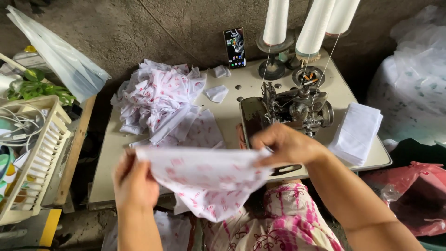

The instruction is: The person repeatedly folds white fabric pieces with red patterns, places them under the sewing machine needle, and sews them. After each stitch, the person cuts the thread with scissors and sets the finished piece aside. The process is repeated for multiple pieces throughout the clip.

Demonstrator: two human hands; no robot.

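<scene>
My left hand (134, 179) grips the left end of a white cloth piece with pink print (204, 179). My right hand (284, 145) pinches its right end, so the cloth hangs stretched between both hands above my lap. Just behind my right hand stands a metal sewing machine (290, 108) on the pale work table (232, 109). A heap of the same printed cloth pieces (160, 97) lies on the table's left half.
Three white thread cones (310, 23) stand behind the machine. A phone (235, 47) leans on the wall. Folded white fabric (357, 132) sits at the table's right edge. A cream plastic basket (35, 153) is at left, bags of cloth (411, 74) at right.
</scene>
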